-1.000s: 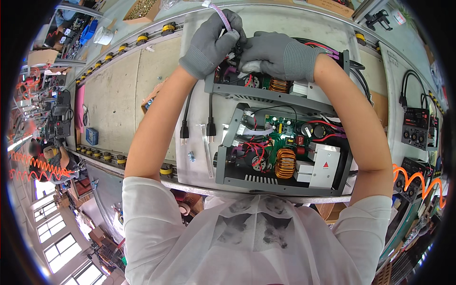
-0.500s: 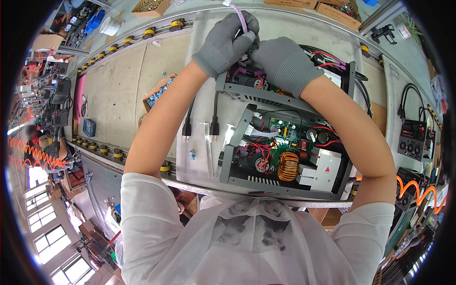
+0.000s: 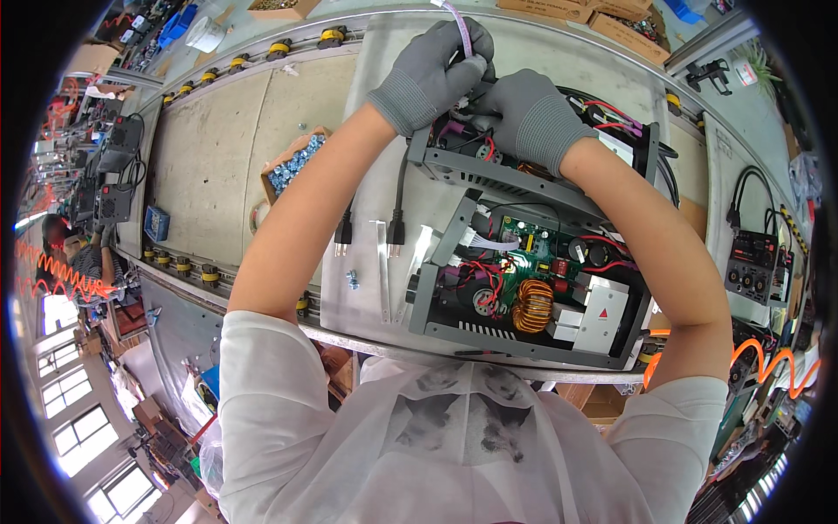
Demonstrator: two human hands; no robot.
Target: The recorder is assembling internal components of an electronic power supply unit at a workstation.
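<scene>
At far chassis [image 3: 436, 162]: left fingers [image 3: 464, 76] pinching lilac cable [image 3: 459, 26], top cropped; right fingers [image 3: 492, 101] half-hidden, cannot tell grip.

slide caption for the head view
Gloved left hand holding a purple cable, right hand beside it, over the far open grey case.

One head-worn fisheye view looks down from near above the left hand [image 3: 429, 80] and right hand [image 3: 531, 120] — the desk [image 3: 218, 131] curving toward its rim.
</scene>
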